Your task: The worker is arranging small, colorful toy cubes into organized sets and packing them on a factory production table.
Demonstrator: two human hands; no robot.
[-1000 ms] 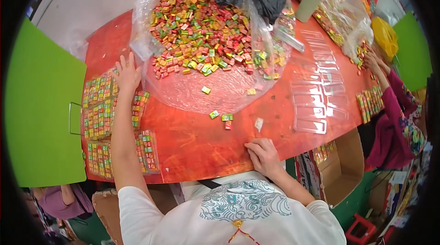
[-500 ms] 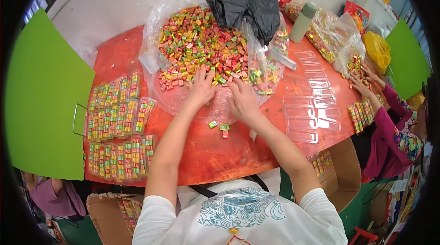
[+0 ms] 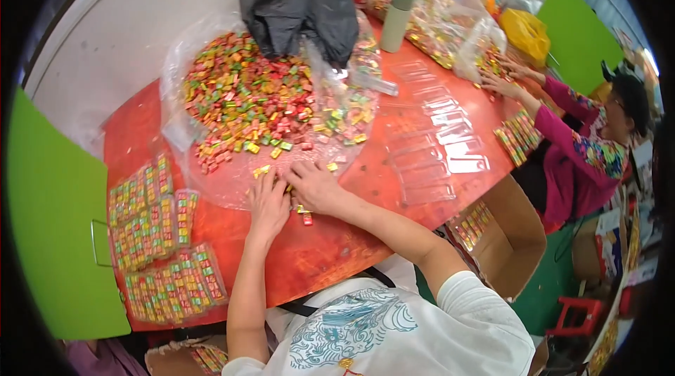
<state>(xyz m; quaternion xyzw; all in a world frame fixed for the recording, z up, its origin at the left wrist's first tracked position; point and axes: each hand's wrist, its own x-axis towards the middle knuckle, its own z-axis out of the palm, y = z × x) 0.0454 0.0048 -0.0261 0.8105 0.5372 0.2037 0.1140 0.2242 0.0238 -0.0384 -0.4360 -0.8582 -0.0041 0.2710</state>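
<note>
Both hands are close together at the near edge of a clear plastic sheet (image 3: 225, 189). Small wrapped candies (image 3: 299, 208) in red, yellow and green lie around and between my fingers. My left hand (image 3: 268, 206) rests over some of them, fingers bent but apart. Reaching in from the right, my right hand (image 3: 316, 187) has its fingers spread beside the left fingertips. What lies beneath both palms is hidden. Beyond the hands, a large candy pile (image 3: 249, 91) spreads over the sheet.
Filled candy trays (image 3: 151, 235) stand in rows at left. Clear plastic trays (image 3: 429, 137) lie at right, near a green bottle (image 3: 397, 21). A black bag (image 3: 299, 17) covers the pile's far side. A co-worker (image 3: 576, 137) handles candies at right. An open carton (image 3: 503, 249) stands below the table edge.
My hands have come away from the pile toward me and drawn together over the loose candies. The view has turned to the right, shifting the table leftward in the picture.
</note>
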